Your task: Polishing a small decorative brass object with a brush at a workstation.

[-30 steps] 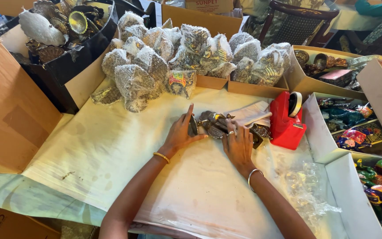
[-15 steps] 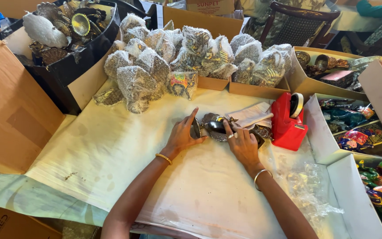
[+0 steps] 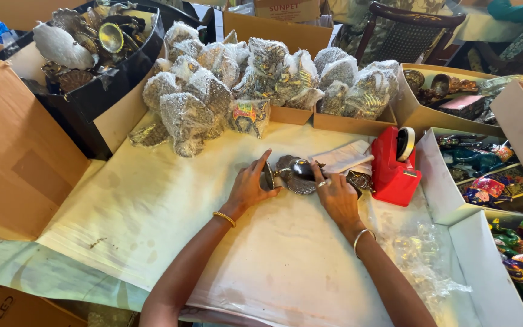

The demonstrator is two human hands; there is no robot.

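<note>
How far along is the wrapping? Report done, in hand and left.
Done: a heap of bubble-wrapped bundles lies piled at the back of the table. In hand: the left hand and right hand hold a small silvery metal ornament on the white sheet, unwrapped, beside the red tape dispenser. Left: bare metal pieces fill the black box, and painted figures sit unwrapped in the white boxes.

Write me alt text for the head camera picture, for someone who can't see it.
Two bare hands, the left hand and right hand, hold a small silver metal ornament on a pale sheet covering a table. A red tape dispenser stands just right of them, and bubble-wrapped bundles are heaped behind, among open cardboard boxes.
</note>
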